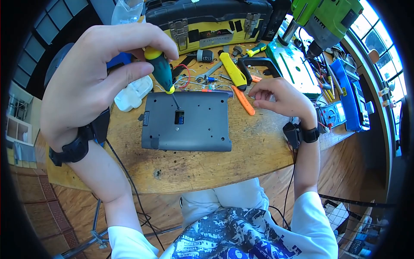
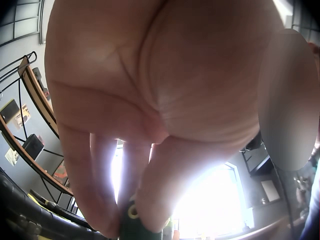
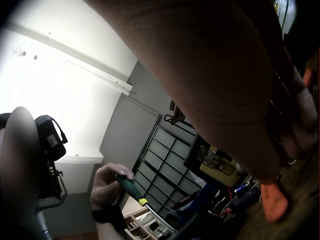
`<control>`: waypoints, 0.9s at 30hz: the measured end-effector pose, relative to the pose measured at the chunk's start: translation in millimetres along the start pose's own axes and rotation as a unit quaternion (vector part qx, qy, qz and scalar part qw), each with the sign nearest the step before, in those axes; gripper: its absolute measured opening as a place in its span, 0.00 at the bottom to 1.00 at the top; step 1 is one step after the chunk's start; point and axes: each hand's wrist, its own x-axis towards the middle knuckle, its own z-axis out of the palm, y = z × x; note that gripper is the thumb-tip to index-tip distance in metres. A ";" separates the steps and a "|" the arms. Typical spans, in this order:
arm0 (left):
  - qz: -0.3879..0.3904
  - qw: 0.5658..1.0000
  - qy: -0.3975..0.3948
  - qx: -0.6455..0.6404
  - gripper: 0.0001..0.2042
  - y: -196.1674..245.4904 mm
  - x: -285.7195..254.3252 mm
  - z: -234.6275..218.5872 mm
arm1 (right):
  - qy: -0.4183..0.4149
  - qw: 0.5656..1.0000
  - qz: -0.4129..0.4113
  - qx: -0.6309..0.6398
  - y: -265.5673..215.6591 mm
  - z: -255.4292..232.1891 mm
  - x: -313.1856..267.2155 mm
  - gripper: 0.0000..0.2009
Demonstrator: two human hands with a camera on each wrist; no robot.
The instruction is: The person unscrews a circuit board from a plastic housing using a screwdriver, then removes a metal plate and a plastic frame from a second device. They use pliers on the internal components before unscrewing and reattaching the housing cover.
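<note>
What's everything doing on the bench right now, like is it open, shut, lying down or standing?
Green-and-yellow screwdriver: tilted, tip down at the panel.
Flat dark grey panel: lying flat, rectangular opening uncovered.
Left hand: pinching the screwdriver.
Right hand: fingers loosely curled.
Black-and-yellow toolbox: lid shut.
Bright green drill: pointing down.
Orange handle: lying down.

Green screwdriver (image 1: 161,72) over dark panel (image 1: 196,125)
</note>
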 end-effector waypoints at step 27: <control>0.005 0.999 0.002 -0.038 0.14 2.1 0.4 -0.2 | -0.007 1.000 0.015 -0.005 -4.3 -0.9 -1.7 0.12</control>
